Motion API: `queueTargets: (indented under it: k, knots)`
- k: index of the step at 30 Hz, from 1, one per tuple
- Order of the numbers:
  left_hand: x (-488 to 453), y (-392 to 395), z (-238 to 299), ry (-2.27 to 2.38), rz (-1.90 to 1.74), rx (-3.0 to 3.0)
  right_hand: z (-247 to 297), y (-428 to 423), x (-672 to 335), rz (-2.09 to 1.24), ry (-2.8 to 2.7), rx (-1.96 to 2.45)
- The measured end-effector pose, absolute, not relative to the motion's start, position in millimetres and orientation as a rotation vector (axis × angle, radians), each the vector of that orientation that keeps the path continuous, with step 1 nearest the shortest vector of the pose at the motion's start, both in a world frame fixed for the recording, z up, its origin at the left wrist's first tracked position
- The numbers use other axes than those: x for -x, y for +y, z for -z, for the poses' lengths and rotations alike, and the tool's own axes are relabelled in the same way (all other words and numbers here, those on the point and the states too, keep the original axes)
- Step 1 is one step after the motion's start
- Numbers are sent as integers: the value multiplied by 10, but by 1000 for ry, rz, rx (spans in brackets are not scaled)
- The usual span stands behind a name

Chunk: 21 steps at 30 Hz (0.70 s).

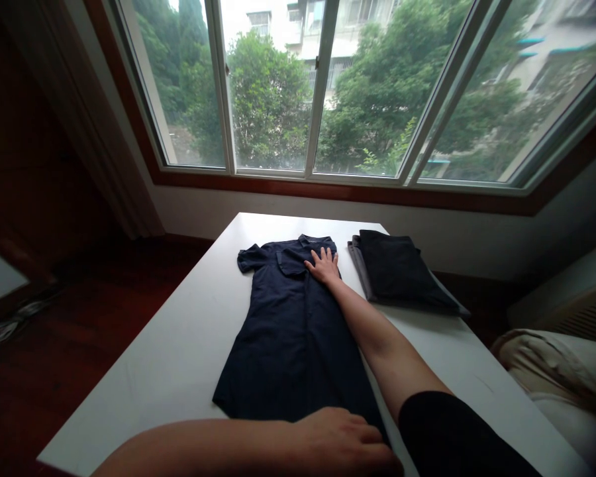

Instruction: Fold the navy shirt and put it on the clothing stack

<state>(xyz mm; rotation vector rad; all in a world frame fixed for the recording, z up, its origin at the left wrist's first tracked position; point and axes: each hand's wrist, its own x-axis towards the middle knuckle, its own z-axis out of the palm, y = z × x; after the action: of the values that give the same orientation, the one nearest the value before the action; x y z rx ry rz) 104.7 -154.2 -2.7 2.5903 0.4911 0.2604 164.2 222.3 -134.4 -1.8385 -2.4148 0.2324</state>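
My right arm reaches far forward, nearly straight, bare below a black sleeve. The right grip lies flat, palm down, with its fingers spread and pointing away from me. My left forearm lies crosswise close in front of me, bare. The left grip is palm down with its fingers bent toward the right. I cannot tell whether they pinch anything.

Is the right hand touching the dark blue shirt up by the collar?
Touching. The head view shows the right hand lying flat, fingers spread, on the dark blue shirt just below its collar, with no gap.
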Motion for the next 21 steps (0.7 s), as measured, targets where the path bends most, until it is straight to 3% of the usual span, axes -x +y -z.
queueTargets:
  k: [2,7,13,21]
  knots:
    - [-830,-1507,-107,571,-271,-2585,1353,2221,-1646,-201,-2442,1772]
    - [-303,-1399,-258,788,-176,-2577,1355,2270,-1672,-487,-2485,1841]
    - [-241,-1570,32,621,-122,-2685,1232,2163,-1555,-392,-2454,1783]
    - [-464,-1747,233,615,-183,-2678,915,1662,-1062,-371,-2712,1325]
